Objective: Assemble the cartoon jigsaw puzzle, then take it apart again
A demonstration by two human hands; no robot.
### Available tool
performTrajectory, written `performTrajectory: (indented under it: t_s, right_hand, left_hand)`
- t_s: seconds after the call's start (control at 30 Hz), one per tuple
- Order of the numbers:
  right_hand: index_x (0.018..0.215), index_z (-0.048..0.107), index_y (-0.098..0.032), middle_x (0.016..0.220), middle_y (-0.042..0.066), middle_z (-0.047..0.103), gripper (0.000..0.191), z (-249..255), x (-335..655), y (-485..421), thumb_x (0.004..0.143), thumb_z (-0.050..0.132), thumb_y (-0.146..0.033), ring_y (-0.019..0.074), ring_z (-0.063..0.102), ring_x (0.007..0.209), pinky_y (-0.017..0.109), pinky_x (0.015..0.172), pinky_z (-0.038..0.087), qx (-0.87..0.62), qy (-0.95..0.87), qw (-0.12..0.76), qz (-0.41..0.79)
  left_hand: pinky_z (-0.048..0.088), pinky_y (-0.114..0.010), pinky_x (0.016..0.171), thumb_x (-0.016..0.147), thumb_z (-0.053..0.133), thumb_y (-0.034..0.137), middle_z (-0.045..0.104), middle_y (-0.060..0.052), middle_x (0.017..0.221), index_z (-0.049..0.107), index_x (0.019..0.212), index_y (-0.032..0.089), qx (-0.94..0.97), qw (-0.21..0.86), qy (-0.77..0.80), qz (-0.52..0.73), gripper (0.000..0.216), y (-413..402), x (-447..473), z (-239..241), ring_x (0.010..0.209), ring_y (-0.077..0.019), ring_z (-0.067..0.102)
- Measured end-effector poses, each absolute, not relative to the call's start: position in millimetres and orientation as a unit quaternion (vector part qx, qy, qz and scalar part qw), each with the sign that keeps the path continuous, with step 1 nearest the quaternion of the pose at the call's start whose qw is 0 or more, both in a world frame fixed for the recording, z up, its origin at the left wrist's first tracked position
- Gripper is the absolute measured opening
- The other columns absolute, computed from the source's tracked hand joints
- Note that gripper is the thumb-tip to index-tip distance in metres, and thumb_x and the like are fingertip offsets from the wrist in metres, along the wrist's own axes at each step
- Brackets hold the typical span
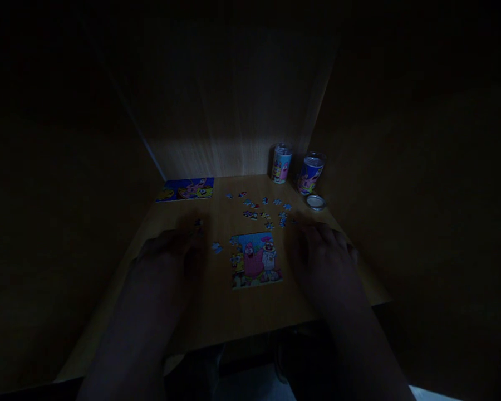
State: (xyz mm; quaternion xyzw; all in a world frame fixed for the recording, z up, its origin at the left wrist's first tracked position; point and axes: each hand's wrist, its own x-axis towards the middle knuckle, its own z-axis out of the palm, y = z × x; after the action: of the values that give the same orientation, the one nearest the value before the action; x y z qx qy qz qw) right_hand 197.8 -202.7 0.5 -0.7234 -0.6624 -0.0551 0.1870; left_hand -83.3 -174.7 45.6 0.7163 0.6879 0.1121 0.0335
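The scene is very dim. A partly built cartoon jigsaw puzzle (255, 259) lies in the middle of the wooden table (217, 312). My left hand (171, 248) rests on the table to its left, fingers pointing toward a loose piece (199, 223) near its tips. A second loose piece (217, 247) lies between this hand and the puzzle. My right hand (323, 253) lies on the table to the puzzle's right, palm down. It is too dark to make out the fingers of either hand. Several loose pieces (264, 211) are scattered behind the puzzle.
Two printed cans (281, 163) (310, 174) stand at the back right, with a round lid (316, 202) lying in front of them. A finished cartoon picture (186, 189) lies at the back left. Wooden walls close in the table on three sides.
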Motion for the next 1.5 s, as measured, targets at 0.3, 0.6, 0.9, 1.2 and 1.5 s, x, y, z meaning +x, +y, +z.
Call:
performTrajectory:
  t_s: [0.3, 0.6, 0.9, 1.2, 1.5]
  right_hand:
    - [0.139, 0.068, -0.018, 0.149, 0.021, 0.070, 0.035, 0.0, 195.0, -202.2, 0.111, 0.053, -0.031, 0.0436, 0.064, 0.133, 0.063, 0.102, 0.052, -0.714, -0.670, 0.196, -0.059]
    - [0.156, 0.060, -0.019, 0.166, 0.016, 0.061, 0.049, -5.9, 198.0, -200.0, 0.107, 0.058, -0.022, 0.0382, 0.055, 0.152, 0.063, 0.121, 0.047, -0.612, -0.754, 0.239, -0.010]
    - [0.156, 0.062, -0.020, 0.165, 0.014, 0.063, 0.047, -7.3, 200.2, -197.1, 0.111, 0.051, -0.024, 0.0374, 0.057, 0.152, 0.065, 0.123, 0.048, -0.589, -0.767, 0.255, 0.008]
    - [0.156, 0.064, -0.029, 0.169, 0.006, 0.061, 0.043, -2.6, 194.6, -198.0, 0.116, 0.048, -0.033, 0.0298, 0.052, 0.159, 0.061, 0.132, 0.043, -0.531, -0.806, 0.259, 0.045]
    - [0.147, 0.069, -0.025, 0.164, 0.009, 0.065, 0.037, 2.9, 194.1, -200.1, 0.115, 0.056, -0.039, 0.0323, 0.051, 0.159, 0.061, 0.132, 0.041, -0.518, -0.818, 0.246, 0.054]
  left_hand:
    - [0.058, -0.058, 0.107, 0.107, 0.056, 0.025, 0.078, -0.014, 0.126, 0.081, 0.106, 0.020, 0.775, 0.010, 0.606, 0.179, 0.025, -170.6, -64.5, 32.7, 0.117, -0.0381, 0.070]
    - [0.059, -0.058, 0.106, 0.106, 0.062, 0.025, 0.080, -0.012, 0.127, 0.081, 0.108, 0.022, 0.775, 0.007, 0.604, 0.185, 0.020, -167.9, -67.0, 25.8, 0.117, -0.0378, 0.071]
    - [0.061, -0.058, 0.105, 0.107, 0.057, 0.023, 0.079, -0.013, 0.126, 0.082, 0.110, 0.023, 0.783, -0.009, 0.583, 0.216, 0.025, -168.8, -70.3, 18.6, 0.119, -0.0381, 0.071]
    - [0.060, -0.060, 0.109, 0.109, 0.058, 0.023, 0.078, -0.011, 0.128, 0.081, 0.115, 0.024, 0.812, 0.028, 0.520, 0.264, 0.024, -168.2, -66.7, 14.3, 0.122, -0.0356, 0.071]
    - [0.060, -0.059, 0.107, 0.109, 0.058, 0.020, 0.078, -0.010, 0.128, 0.079, 0.118, 0.023, 0.823, 0.039, 0.492, 0.282, 0.022, -169.4, -66.4, 11.8, 0.119, -0.0333, 0.071]
